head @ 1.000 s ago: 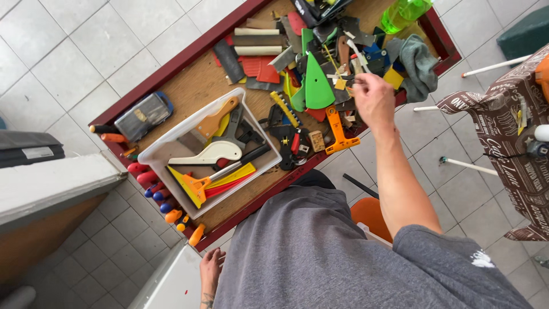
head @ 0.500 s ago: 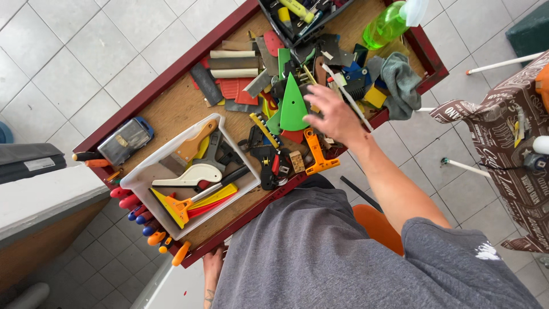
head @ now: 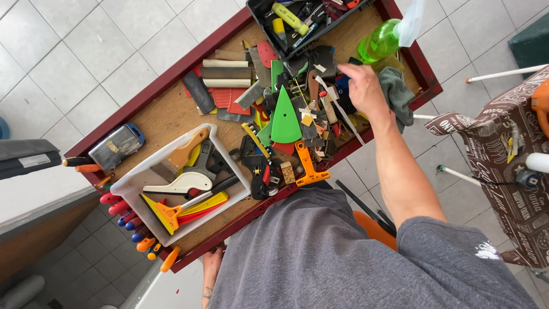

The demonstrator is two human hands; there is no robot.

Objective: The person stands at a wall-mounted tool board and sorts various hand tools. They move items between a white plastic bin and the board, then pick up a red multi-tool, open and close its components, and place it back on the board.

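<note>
Pale floor tiles (head: 86, 51) are surrounding a red-rimmed tool tray (head: 171, 80) with a wooden bottom, and the person is leaning over it from above. The right hand (head: 363, 88) is hovering over the heap of scrapers and blades (head: 303, 109) at the tray's far end, fingers curled loosely downward; I cannot tell whether it is pinching anything, since the fingertips are hiding behind the knuckles. The left hand (head: 211, 269) is hanging low beside the tray's near rim, apparently holding nothing, though only part of it is showing. Just beside the right hand a grey cloth (head: 397, 94) is lying crumpled, and a green spray bottle (head: 383, 40) is lying tilted near it. Risk is sitting mainly in the heap: loose blades are mixing with plastic wedges such as the green triangular squeegee (head: 284, 117), so a blind grab could be nicking a finger, and a sweep of the wrist could be knocking the bottle over the rim. A white plastic bin (head: 137, 180) is holding yellow and cream scrapers. A black organiser tray (head: 269, 17) is sitting at the far corner. A small silver tin with a blue edge (head: 117, 146) is resting alone on bare wood, bearing a pale sticker, and a brown patterned cover with white print (head: 503, 154) is draping furniture to the right.
</note>
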